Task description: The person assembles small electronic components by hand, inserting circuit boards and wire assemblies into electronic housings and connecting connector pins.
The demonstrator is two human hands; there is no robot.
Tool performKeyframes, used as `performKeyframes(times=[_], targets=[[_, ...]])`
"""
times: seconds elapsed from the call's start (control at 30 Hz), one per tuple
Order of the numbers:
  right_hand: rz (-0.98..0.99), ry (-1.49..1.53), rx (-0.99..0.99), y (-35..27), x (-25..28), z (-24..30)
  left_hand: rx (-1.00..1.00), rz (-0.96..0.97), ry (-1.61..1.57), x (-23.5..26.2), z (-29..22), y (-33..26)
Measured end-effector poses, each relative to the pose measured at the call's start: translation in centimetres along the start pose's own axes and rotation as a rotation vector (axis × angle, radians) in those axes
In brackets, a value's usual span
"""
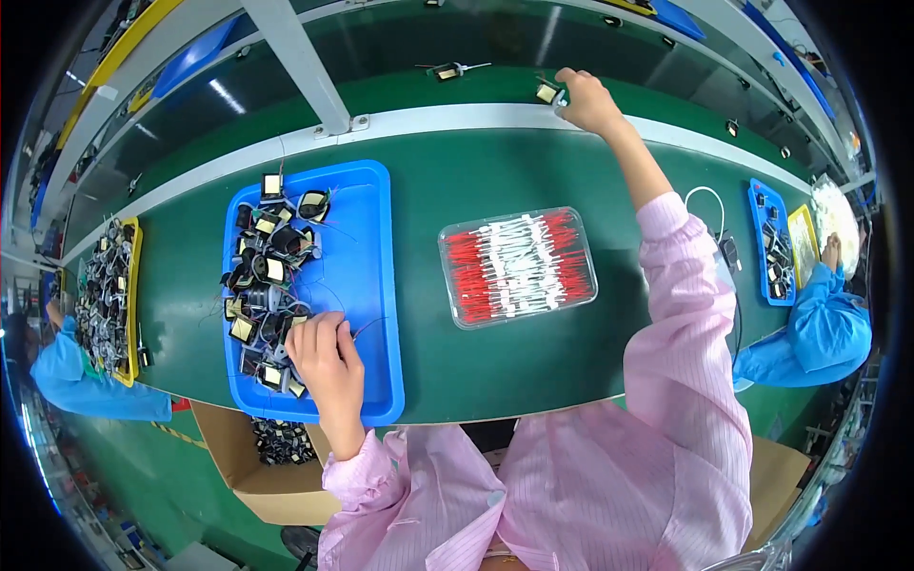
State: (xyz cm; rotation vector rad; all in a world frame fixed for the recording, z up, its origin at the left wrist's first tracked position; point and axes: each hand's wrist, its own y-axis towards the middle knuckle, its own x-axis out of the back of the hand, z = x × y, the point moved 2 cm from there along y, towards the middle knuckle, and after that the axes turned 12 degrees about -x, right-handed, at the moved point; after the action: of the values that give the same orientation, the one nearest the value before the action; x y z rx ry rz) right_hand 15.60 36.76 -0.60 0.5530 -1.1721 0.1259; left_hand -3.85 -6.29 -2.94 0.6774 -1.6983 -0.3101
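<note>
My right hand (590, 103) reaches over the white rail at the far side of the bench. Its fingers pinch a small black wired component (546, 92) with a cream pad, above the green conveyor belt (505, 90). At the left, my left hand (327, 364) is in the blue tray (376, 285), its fingers curled down at the edge of a heap of similar wired components (276, 271). Thin wires stick out by those fingers, but what they grip is hidden. Between my arms lies a clear plastic box (590, 285) of red-and-white slim pieces (519, 265).
A white post (300, 62) rises from the rail. Another component (447, 71) sits on the belt. Yellow (131, 305) and blue (776, 247) trays flank the bench beside blue-sleeved people. Below left, a cardboard box (276, 495) holds dark parts.
</note>
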Motion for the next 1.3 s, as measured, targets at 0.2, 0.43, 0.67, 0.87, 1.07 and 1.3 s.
performKeyframes(times=[0.2,0.43,0.67,0.87,1.07,1.3], targets=[[0.351,0.189,0.207,-7.5,5.3,7.0,0.017,-0.044,-0.044,0.5,0.0,-0.2],[0.361,-0.003,0.472,-16.5,9.5,9.7,0.245,-0.51,-0.534,1.7,0.3,-1.5],[0.259,-0.073,0.599,-17.8,9.0,8.0,0.582,-0.783,-1.423,3.4,-2.3,-1.8],[0.139,-0.024,0.543,-18.6,12.4,7.8,0.626,-0.465,-1.848,2.6,-7.2,-1.0],[0.412,1.123,-0.093,-21.1,12.3,7.3,0.665,-0.197,-1.979,0.6,-10.6,-1.0],[0.989,2.068,-0.431,-27.2,8.7,10.5,0.454,0.07,-1.593,1.3,-12.5,0.0]])
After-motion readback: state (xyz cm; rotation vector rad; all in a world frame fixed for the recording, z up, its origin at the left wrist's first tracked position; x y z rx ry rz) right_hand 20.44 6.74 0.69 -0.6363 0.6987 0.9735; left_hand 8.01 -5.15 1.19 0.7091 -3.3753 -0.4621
